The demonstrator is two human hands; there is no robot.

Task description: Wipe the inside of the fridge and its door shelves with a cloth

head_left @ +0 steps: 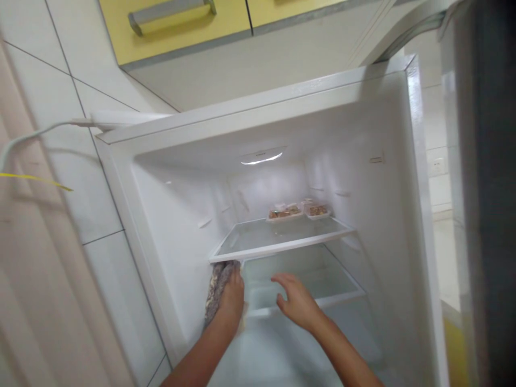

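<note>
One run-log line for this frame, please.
left hand: grips cloth at fridge wall | right hand: open, near lower shelf

Open fridge (pixel 387 177) right of tiled wall (pixel 60 177), below wall cupboards (pixel 181 27). Inside, 2 food trays (pixel 285 212) (pixel 317 209) side by side at far end of upper glass shelf (pixel 278 236). Beneath its near-left corner, left hand (pixel 231 293) on a cloth (pixel 216 287). Right hand (pixel 296 301) just right, before lower shelf (pixel 318 285).

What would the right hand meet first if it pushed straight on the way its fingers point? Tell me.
Probably the front edge of the lower glass shelf: the open right hand points left and inward just before it. Depth is unclear.
</note>
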